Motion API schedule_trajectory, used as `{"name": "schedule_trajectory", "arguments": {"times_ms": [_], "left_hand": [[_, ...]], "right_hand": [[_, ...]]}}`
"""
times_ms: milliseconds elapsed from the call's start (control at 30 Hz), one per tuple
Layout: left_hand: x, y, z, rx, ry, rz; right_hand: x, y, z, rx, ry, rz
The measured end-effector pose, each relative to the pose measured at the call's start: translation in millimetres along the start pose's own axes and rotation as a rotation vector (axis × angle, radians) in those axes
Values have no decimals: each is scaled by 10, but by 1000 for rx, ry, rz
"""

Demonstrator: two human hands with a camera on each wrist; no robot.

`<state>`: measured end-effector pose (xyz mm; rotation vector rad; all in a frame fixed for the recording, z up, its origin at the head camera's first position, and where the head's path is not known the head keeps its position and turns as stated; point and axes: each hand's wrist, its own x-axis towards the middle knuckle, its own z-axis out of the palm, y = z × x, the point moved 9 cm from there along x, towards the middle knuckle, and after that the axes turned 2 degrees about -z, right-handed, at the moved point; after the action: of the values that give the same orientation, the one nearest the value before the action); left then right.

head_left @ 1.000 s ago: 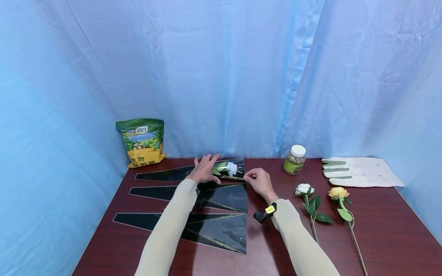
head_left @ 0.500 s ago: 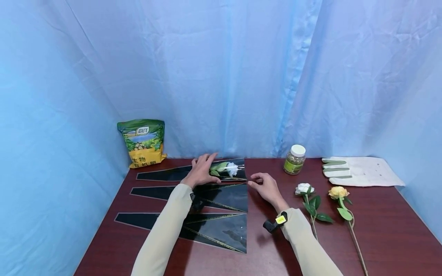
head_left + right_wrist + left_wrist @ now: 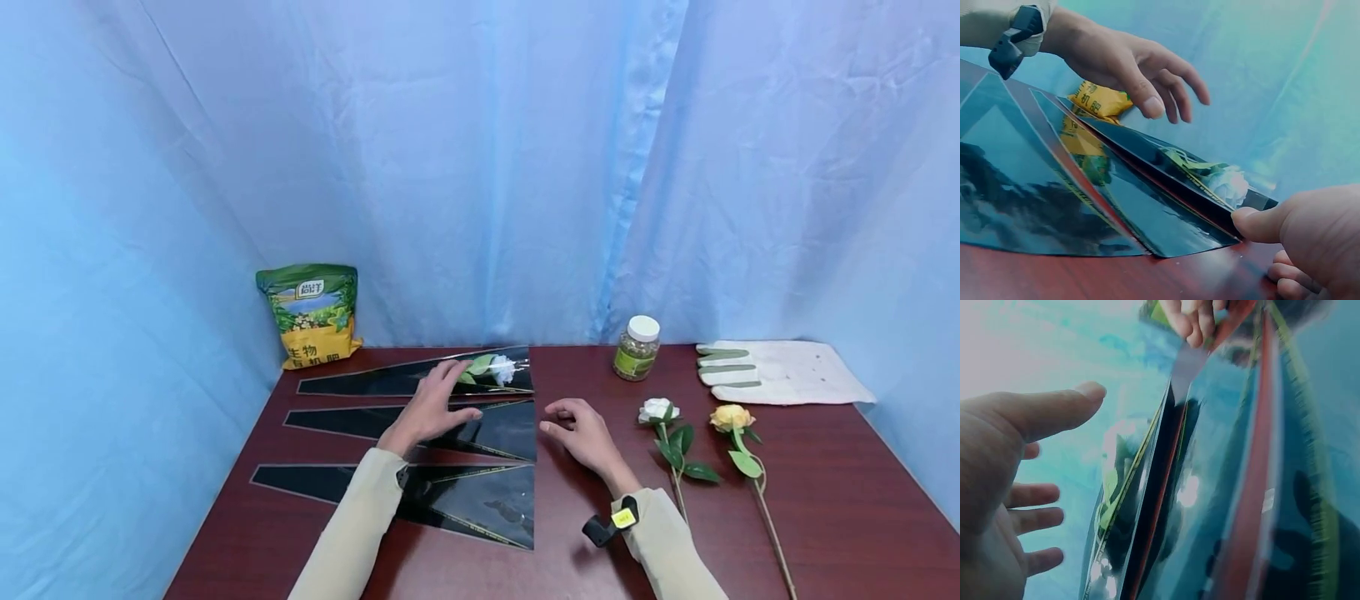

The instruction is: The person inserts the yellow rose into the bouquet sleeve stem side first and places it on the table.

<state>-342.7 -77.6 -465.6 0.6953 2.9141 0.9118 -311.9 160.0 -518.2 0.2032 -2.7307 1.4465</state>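
A pale bluish-white artificial rose (image 3: 502,369) with green leaves lies inside the farthest tapered black-and-clear flower sleeve (image 3: 360,382). My left hand (image 3: 429,407) hovers over the middle sleeve (image 3: 510,429) with fingers spread, nothing in its grasp; in the right wrist view this left hand (image 3: 1125,69) hangs above the sleeves. Right of the sleeves' wide ends, my right hand (image 3: 588,437) has loosely bent fingers and holds nothing. Its thumb overlaps the far sleeve's corner in the right wrist view. Nearest me lies a third sleeve (image 3: 480,504), flat on the table.
On the right lie a white rose (image 3: 658,410) and a yellow rose (image 3: 731,418), both with stems. Behind them are a white-lidded jar (image 3: 636,350) and a white-and-green glove (image 3: 787,373). A green-yellow bag (image 3: 311,317) stands back left. Blue curtains (image 3: 480,167) enclose the dark red table (image 3: 570,550).
Both hands have drawn back from the far sleeve, the left toward me and leftward, the right toward me and rightward. The right fingers have let go of the sleeve's corner.
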Motion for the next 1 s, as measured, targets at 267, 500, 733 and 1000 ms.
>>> {"name": "schedule_trajectory", "arguments": {"times_ms": [267, 500, 733, 1000], "left_hand": [[-398, 40, 247, -82, -103, -26], [-534, 85, 434, -79, -183, 23], [-560, 104, 582, -40, -276, 26], [-585, 124, 635, 16, -288, 25]], "right_hand": [[-192, -64, 30, -35, 14, -35], [-270, -121, 92, -94, 50, -76], [-262, -114, 150, -134, 59, -77], [-235, -99, 172, -162, 90, -46]]}}
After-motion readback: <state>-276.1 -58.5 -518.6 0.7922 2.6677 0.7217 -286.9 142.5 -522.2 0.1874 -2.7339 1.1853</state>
